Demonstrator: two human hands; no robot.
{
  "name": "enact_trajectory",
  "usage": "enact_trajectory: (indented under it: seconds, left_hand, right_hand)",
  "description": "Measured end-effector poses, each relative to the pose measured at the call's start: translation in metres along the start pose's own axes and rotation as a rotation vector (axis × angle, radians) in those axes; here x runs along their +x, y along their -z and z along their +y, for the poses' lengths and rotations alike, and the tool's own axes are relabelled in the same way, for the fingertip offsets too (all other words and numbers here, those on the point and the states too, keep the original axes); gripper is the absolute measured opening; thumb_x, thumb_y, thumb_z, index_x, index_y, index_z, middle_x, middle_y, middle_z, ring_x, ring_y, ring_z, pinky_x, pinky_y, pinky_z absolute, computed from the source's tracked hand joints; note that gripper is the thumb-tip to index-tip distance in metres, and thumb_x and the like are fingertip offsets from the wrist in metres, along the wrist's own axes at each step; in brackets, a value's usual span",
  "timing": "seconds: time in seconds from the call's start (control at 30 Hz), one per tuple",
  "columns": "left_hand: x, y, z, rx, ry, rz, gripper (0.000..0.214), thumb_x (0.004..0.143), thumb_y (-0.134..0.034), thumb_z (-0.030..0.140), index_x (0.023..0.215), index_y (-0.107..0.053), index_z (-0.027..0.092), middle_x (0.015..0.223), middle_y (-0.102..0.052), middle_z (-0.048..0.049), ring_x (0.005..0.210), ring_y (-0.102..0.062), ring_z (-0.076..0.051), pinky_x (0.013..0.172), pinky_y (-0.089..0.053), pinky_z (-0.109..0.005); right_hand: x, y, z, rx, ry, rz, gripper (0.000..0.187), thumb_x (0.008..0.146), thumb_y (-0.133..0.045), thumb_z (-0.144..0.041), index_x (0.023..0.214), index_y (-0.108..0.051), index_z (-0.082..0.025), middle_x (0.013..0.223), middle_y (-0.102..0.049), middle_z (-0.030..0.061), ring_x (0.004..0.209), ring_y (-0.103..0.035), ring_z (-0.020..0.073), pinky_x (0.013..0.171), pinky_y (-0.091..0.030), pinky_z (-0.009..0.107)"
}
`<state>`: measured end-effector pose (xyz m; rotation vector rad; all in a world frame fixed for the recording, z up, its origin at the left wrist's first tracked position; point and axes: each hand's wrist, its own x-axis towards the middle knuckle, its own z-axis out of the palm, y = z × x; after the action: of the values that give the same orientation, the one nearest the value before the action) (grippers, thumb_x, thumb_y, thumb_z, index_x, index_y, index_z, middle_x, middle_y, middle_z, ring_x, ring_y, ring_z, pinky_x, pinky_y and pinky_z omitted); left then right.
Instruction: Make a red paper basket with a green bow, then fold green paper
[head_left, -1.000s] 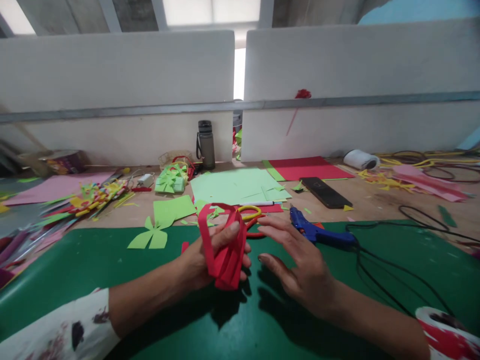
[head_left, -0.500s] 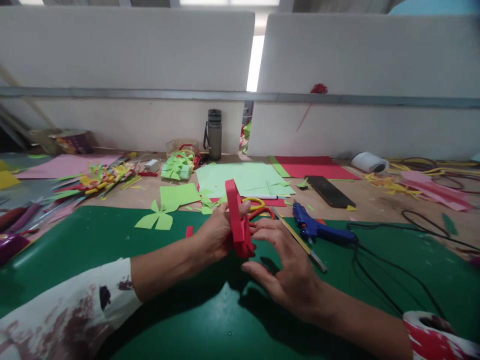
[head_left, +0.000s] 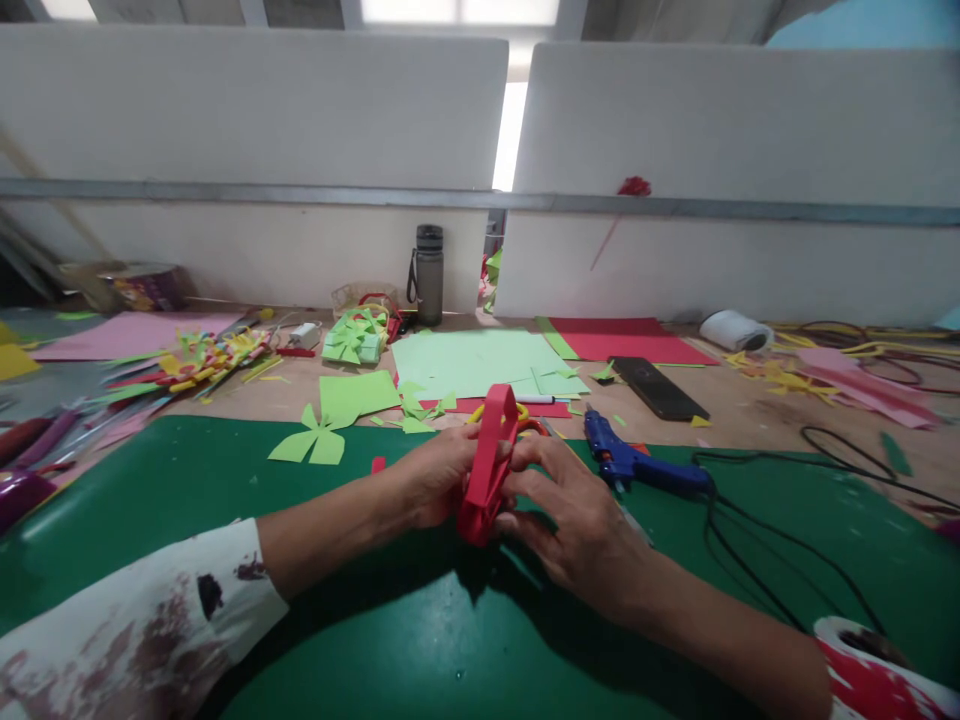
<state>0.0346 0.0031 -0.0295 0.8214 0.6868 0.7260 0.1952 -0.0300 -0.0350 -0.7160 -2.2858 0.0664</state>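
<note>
Both hands meet over the green cutting mat (head_left: 225, 500) at the middle of the view. My left hand (head_left: 435, 480) grips a folded piece of red paper (head_left: 489, 462) that stands on edge, its looped top pointing up. My right hand (head_left: 574, 515) presses its fingers against the other side of the same red paper. Just behind the hands lie scissors with yellow and orange handles (head_left: 525, 420), mostly hidden. A blue glue gun (head_left: 637, 465) rests on the mat to the right of my right hand.
Light green sheets (head_left: 480, 360), a green cut-out (head_left: 311, 445), red paper (head_left: 622, 340), a black phone (head_left: 656, 388), a grey bottle (head_left: 429, 272), a white roll (head_left: 735, 328) and black cables (head_left: 787, 540) lie about. Coloured paper scraps (head_left: 195, 360) crowd the left. White partitions close the back.
The red paper has tilted and come lower between the hands. My right hand has closed in and now presses on it; earlier it hovered open beside it.
</note>
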Motion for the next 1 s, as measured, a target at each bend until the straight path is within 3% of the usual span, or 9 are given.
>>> enact_trajectory:
  seconds: [0.27, 0.47, 0.67, 0.77, 0.87, 0.93, 1.0]
  left_hand:
    - [0.003, 0.006, 0.003, -0.03, 0.113, -0.017, 0.019, 0.073, -0.061, 0.014, 0.092, -0.058, 0.012, 0.07, -0.061, -0.0037, 0.055, -0.059, -0.015, 0.047, -0.052, -0.026]
    - [0.003, 0.013, 0.001, -0.052, 0.158, -0.066, 0.016, 0.077, -0.059, 0.016, 0.092, -0.057, 0.01, 0.069, -0.061, -0.0043, 0.055, -0.059, -0.014, 0.051, -0.051, -0.026]
    - [0.005, 0.021, 0.002, -0.015, 0.231, -0.156, 0.024, 0.082, -0.059, 0.029, 0.097, -0.057, 0.011, 0.071, -0.063, -0.0062, 0.054, -0.061, -0.017, 0.049, -0.051, -0.03]
    - [0.001, 0.021, 0.002, -0.019, 0.179, -0.134, 0.042, 0.086, -0.052, 0.048, 0.106, -0.058, 0.011, 0.084, -0.064, -0.0103, 0.069, -0.064, -0.02, 0.062, -0.054, -0.034]
    - [-0.01, 0.022, 0.001, -0.002, 0.031, -0.123, 0.058, 0.085, -0.046, 0.061, 0.123, -0.05, 0.017, 0.106, -0.06, -0.0115, 0.081, -0.062, -0.019, 0.071, -0.053, -0.035]
    - [-0.019, 0.024, 0.0, 0.084, -0.046, -0.108, 0.064, 0.081, -0.057, 0.057, 0.132, -0.042, 0.021, 0.111, -0.058, -0.0125, 0.078, -0.061, -0.019, 0.064, -0.053, -0.032]
    - [-0.028, 0.027, 0.0, 0.175, -0.096, -0.077, 0.07, 0.074, -0.071, 0.039, 0.135, -0.038, 0.025, 0.119, -0.054, -0.0121, 0.079, -0.06, -0.017, 0.059, -0.052, -0.027]
  right_hand:
    - [0.001, 0.001, 0.003, -0.046, 0.128, 0.008, 0.01, 0.086, -0.054, -0.013, 0.078, -0.058, -0.018, 0.086, -0.059, 0.0073, 0.089, -0.055, 0.0208, 0.084, -0.049, 0.041]
    - [-0.003, -0.003, 0.007, -0.131, 0.132, 0.016, 0.005, 0.087, -0.055, -0.018, 0.085, -0.06, -0.018, 0.081, -0.065, 0.0054, 0.09, -0.056, 0.022, 0.086, -0.045, 0.043]
    - [-0.004, -0.003, 0.006, -0.223, 0.121, 0.032, 0.006, 0.086, -0.058, -0.018, 0.083, -0.064, -0.02, 0.08, -0.066, 0.0023, 0.091, -0.057, 0.0208, 0.094, -0.034, 0.045]
    - [-0.005, -0.002, 0.008, -0.266, 0.102, 0.055, 0.013, 0.087, -0.054, -0.014, 0.078, -0.062, -0.02, 0.076, -0.066, 0.0006, 0.09, -0.058, 0.0199, 0.098, -0.028, 0.047]
    - [-0.006, 0.0, 0.011, -0.337, 0.062, 0.085, 0.015, 0.087, -0.053, -0.013, 0.077, -0.061, -0.021, 0.077, -0.067, -0.0005, 0.096, -0.058, 0.0216, 0.102, -0.018, 0.052]
    - [-0.007, 0.0, 0.012, -0.369, 0.033, 0.092, 0.014, 0.087, -0.054, -0.014, 0.076, -0.06, -0.021, 0.076, -0.067, -0.0011, 0.101, -0.056, 0.0239, 0.102, -0.015, 0.054]
    - [-0.008, 0.0, 0.013, -0.383, 0.008, 0.083, 0.015, 0.087, -0.054, -0.014, 0.074, -0.058, -0.02, 0.073, -0.067, -0.0014, 0.103, -0.055, 0.0253, 0.101, -0.014, 0.056]
